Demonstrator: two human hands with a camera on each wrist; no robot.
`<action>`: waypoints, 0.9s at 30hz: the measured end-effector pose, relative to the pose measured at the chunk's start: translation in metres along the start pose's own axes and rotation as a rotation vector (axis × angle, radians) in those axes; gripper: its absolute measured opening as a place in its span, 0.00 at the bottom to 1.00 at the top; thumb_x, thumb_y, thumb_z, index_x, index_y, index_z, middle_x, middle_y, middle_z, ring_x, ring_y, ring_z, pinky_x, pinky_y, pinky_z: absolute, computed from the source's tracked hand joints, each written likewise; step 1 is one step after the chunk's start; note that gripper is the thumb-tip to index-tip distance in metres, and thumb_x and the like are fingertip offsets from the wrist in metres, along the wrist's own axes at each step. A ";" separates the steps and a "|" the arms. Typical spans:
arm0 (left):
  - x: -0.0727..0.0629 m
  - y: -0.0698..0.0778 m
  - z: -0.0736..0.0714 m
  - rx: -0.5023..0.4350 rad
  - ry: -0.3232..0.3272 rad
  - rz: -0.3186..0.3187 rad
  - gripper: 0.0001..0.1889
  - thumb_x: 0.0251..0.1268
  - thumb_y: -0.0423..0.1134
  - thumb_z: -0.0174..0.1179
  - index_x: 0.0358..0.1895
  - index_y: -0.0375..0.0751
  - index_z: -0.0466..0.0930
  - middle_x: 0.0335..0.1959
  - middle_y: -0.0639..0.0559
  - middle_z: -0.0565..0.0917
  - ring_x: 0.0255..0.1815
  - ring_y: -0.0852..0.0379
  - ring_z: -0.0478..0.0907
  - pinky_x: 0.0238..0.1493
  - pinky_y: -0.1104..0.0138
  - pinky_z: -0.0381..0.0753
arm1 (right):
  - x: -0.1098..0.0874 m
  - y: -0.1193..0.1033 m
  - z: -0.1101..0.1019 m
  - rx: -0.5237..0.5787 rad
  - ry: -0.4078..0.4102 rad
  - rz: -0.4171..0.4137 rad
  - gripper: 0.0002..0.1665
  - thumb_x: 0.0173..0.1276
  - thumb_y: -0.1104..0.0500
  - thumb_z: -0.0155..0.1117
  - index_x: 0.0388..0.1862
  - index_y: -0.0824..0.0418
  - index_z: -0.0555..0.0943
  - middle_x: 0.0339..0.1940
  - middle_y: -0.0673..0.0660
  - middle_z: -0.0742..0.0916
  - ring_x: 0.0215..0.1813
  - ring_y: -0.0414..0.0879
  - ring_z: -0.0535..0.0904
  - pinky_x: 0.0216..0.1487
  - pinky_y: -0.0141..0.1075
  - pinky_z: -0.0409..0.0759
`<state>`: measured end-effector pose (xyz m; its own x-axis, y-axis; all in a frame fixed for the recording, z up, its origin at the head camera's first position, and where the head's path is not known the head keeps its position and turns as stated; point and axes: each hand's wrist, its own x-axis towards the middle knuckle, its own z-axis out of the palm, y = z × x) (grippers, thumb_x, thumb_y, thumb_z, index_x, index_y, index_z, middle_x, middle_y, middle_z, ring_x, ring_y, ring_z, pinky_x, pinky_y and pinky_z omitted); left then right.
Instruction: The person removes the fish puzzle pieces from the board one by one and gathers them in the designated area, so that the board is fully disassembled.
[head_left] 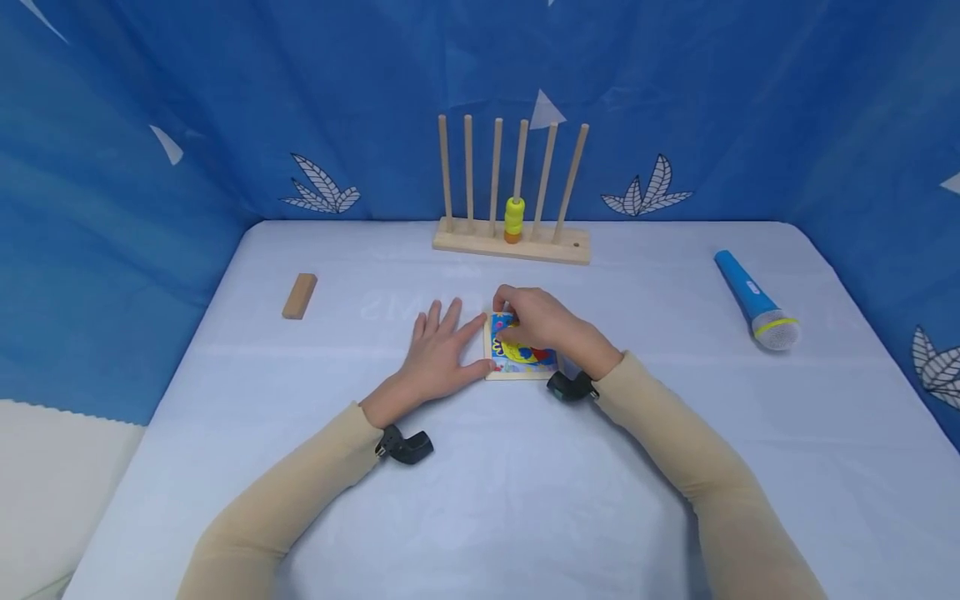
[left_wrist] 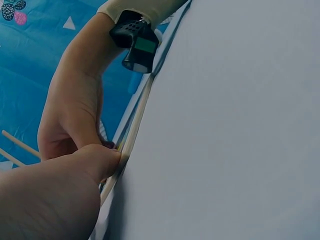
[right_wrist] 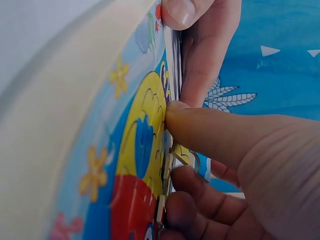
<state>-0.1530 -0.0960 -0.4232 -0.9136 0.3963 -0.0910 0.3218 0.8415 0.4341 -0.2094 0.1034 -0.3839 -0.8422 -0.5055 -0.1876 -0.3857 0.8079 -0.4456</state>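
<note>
A small wooden jigsaw puzzle (head_left: 517,376) with a yellow and red fish picture lies on the table in front of me. My left hand (head_left: 438,360) rests flat at its left edge, fingers spread, with the thumb and index finger touching the frame. Over the upper part of the puzzle, my right hand (head_left: 546,321) has curled fingers. In the right wrist view its thumb is on the picture, and a tilted puzzle piece (right_wrist: 181,154) with yellow on it shows between thumb and fingers. The palm hides part of the picture in the head view.
A wooden stand with upright pegs (head_left: 512,244) is at the back, with yellow and orange beads (head_left: 513,215) on one peg. A wooden block (head_left: 300,296) lies at the left. At the right lies a blue toy microphone (head_left: 750,292). Blue curtain surrounds the back and sides.
</note>
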 end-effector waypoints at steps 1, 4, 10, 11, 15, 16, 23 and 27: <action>0.000 0.000 0.000 0.000 0.001 0.001 0.42 0.67 0.64 0.58 0.80 0.53 0.60 0.84 0.36 0.49 0.85 0.29 0.36 0.79 0.33 0.38 | 0.000 0.000 0.000 0.001 -0.005 0.004 0.22 0.64 0.55 0.75 0.53 0.57 0.77 0.37 0.56 0.84 0.38 0.49 0.77 0.43 0.38 0.79; -0.001 -0.001 0.000 -0.003 0.000 -0.002 0.42 0.67 0.65 0.58 0.80 0.53 0.60 0.85 0.36 0.48 0.85 0.29 0.36 0.79 0.33 0.38 | 0.001 -0.002 0.000 0.008 -0.013 0.010 0.22 0.64 0.54 0.75 0.53 0.56 0.77 0.33 0.55 0.84 0.35 0.48 0.77 0.39 0.36 0.77; -0.001 -0.002 -0.001 -0.004 0.002 -0.002 0.42 0.66 0.65 0.58 0.80 0.54 0.60 0.85 0.36 0.48 0.85 0.29 0.35 0.80 0.33 0.38 | -0.001 0.000 -0.002 0.018 -0.009 -0.013 0.21 0.65 0.54 0.75 0.51 0.57 0.77 0.29 0.54 0.82 0.31 0.47 0.76 0.36 0.35 0.75; 0.000 -0.001 -0.001 -0.003 0.002 0.002 0.42 0.66 0.65 0.59 0.80 0.54 0.60 0.85 0.36 0.48 0.85 0.29 0.35 0.80 0.33 0.37 | -0.002 0.001 -0.003 0.025 -0.007 -0.015 0.20 0.66 0.54 0.74 0.50 0.57 0.76 0.29 0.54 0.82 0.31 0.47 0.76 0.35 0.35 0.75; 0.003 0.001 -0.001 0.008 -0.011 0.014 0.42 0.66 0.66 0.58 0.80 0.53 0.60 0.85 0.36 0.47 0.85 0.29 0.35 0.80 0.34 0.37 | -0.006 0.009 -0.008 0.092 0.004 -0.023 0.13 0.69 0.57 0.71 0.46 0.57 0.77 0.30 0.55 0.82 0.30 0.47 0.76 0.33 0.33 0.76; 0.004 0.001 -0.001 0.014 -0.014 0.014 0.42 0.66 0.66 0.58 0.80 0.53 0.60 0.85 0.36 0.47 0.85 0.29 0.35 0.80 0.34 0.37 | -0.007 0.011 -0.010 0.115 0.008 -0.028 0.12 0.69 0.57 0.70 0.45 0.57 0.77 0.31 0.55 0.82 0.31 0.47 0.77 0.34 0.33 0.77; 0.002 0.001 -0.002 0.019 -0.027 -0.011 0.43 0.66 0.66 0.58 0.81 0.54 0.59 0.85 0.37 0.46 0.85 0.29 0.34 0.80 0.34 0.37 | -0.009 0.014 -0.022 0.209 0.011 -0.063 0.08 0.73 0.58 0.66 0.45 0.59 0.78 0.31 0.56 0.85 0.30 0.47 0.77 0.34 0.35 0.77; 0.000 0.001 -0.002 0.018 -0.030 -0.020 0.43 0.66 0.66 0.58 0.81 0.53 0.59 0.85 0.38 0.45 0.85 0.30 0.33 0.80 0.35 0.36 | -0.013 0.026 -0.029 0.225 0.047 -0.044 0.08 0.73 0.58 0.65 0.46 0.60 0.78 0.31 0.56 0.86 0.31 0.48 0.78 0.36 0.36 0.78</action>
<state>-0.1530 -0.0962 -0.4214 -0.9122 0.3897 -0.1263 0.3081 0.8559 0.4153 -0.2192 0.1400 -0.3682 -0.8449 -0.5202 -0.1251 -0.3334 0.6947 -0.6374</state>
